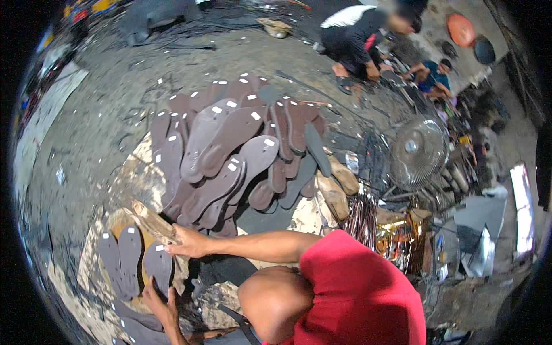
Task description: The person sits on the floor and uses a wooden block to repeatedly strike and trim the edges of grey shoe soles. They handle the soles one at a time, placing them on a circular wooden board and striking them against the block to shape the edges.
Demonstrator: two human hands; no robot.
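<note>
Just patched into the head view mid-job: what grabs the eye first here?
A big fanned-out pile of brown shoe soles fills the middle of the floor. Below it, the right hand grips a wooden piece, while the left hand touches grey soles. A standing fan sits right.

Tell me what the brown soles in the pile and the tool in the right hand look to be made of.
Brown soles: probably rubber or foam sheet, matte, thin, flat-cut, overlapping limply. The tool under the right hand: looks like worn, pale wood, rough and stained; hard to be sure.
</note>
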